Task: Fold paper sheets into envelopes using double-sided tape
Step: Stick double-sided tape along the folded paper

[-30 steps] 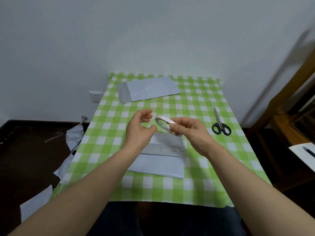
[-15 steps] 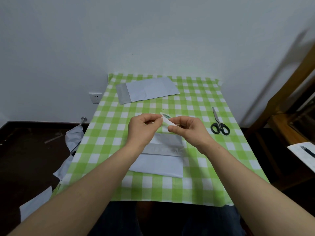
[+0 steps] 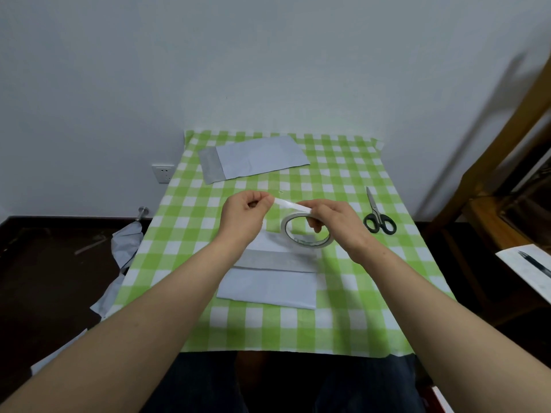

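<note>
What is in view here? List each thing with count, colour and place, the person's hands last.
tablecloth: one, green and white checks, spread before the person
folded sheet: one, pale grey, below the hands
envelope: one, pale grey, far left of the cloth
tape roll: one, white, above the folded sheet
tape strip: one, white, stretched between the hands
scissors: one pair, black handles, right side of the cloth
paper scraps: several, pale grey, on the dark floor at left
wall socket: one, white, left of the cloth
pen: one, dark, on a white sheet at far right
left hand: one, pinches the tape strip's end
right hand: one, holds the tape roll
</note>
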A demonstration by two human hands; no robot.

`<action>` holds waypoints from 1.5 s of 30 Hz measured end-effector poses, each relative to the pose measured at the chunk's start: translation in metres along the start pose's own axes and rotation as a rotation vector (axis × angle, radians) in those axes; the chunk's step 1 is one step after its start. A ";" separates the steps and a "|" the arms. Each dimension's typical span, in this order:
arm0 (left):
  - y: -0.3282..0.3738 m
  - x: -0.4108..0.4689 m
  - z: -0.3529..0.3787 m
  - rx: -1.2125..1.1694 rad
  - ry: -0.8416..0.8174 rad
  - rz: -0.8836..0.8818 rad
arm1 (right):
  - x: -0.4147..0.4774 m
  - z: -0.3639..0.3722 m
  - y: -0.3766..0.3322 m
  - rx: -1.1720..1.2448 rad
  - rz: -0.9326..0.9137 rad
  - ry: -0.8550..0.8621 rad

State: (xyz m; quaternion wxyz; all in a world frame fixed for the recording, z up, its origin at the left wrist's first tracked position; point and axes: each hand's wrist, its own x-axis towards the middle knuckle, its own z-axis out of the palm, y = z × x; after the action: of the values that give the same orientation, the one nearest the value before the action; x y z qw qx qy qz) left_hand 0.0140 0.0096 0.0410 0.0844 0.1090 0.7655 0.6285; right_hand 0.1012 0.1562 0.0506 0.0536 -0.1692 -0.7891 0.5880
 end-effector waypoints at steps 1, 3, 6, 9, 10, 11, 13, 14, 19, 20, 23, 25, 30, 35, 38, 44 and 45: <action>0.000 0.000 0.000 0.000 -0.001 0.001 | 0.000 -0.001 0.000 0.003 -0.001 0.007; 0.001 0.000 0.000 0.008 0.000 0.001 | 0.000 -0.004 0.000 -0.009 -0.006 0.023; 0.001 0.000 -0.002 -0.009 0.011 -0.007 | 0.001 -0.009 -0.003 -0.058 -0.008 0.037; 0.002 0.001 -0.006 -0.015 0.013 -0.012 | 0.001 -0.014 -0.004 -0.115 -0.018 0.027; 0.002 0.000 -0.007 -0.007 0.009 -0.011 | 0.000 -0.016 -0.005 -0.128 -0.013 0.018; 0.003 -0.001 -0.007 0.003 0.005 -0.011 | 0.000 -0.016 -0.006 -0.128 -0.001 0.011; 0.003 -0.001 -0.007 0.010 0.005 -0.014 | 0.000 -0.018 -0.008 -0.113 0.033 0.004; 0.003 -0.001 -0.007 0.008 0.006 -0.015 | 0.000 -0.018 -0.008 -0.109 0.047 0.002; 0.005 -0.001 -0.009 0.002 0.008 -0.009 | -0.001 -0.020 -0.009 -0.118 0.079 0.002; 0.005 -0.001 -0.009 -0.002 0.010 -0.009 | -0.001 -0.020 -0.009 -0.126 0.080 0.008; 0.004 -0.001 -0.010 -0.011 0.016 -0.014 | 0.000 -0.020 -0.011 -0.190 0.069 0.028; 0.004 -0.002 -0.011 -0.016 0.016 -0.017 | 0.000 -0.019 -0.010 -0.218 0.058 0.036; 0.003 -0.002 -0.011 -0.018 0.009 -0.024 | 0.000 -0.020 -0.009 -0.220 0.043 0.051; 0.005 0.000 -0.007 -0.020 -0.002 -0.030 | -0.002 -0.021 -0.009 -0.155 0.021 0.086; 0.006 0.001 -0.003 -0.030 -0.011 -0.033 | -0.004 -0.022 -0.006 -0.087 0.020 0.121; 0.010 0.001 0.009 -0.003 -0.078 -0.045 | 0.001 -0.028 0.010 -0.015 0.046 0.183; 0.010 0.002 0.011 0.007 -0.093 -0.049 | 0.002 -0.029 0.014 -0.010 0.049 0.184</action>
State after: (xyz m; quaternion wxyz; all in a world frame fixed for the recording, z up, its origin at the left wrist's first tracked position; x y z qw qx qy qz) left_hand 0.0160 0.0224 0.0485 0.1347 0.1196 0.7654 0.6178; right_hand 0.1108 0.1868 0.0456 0.1104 -0.2421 -0.7794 0.5672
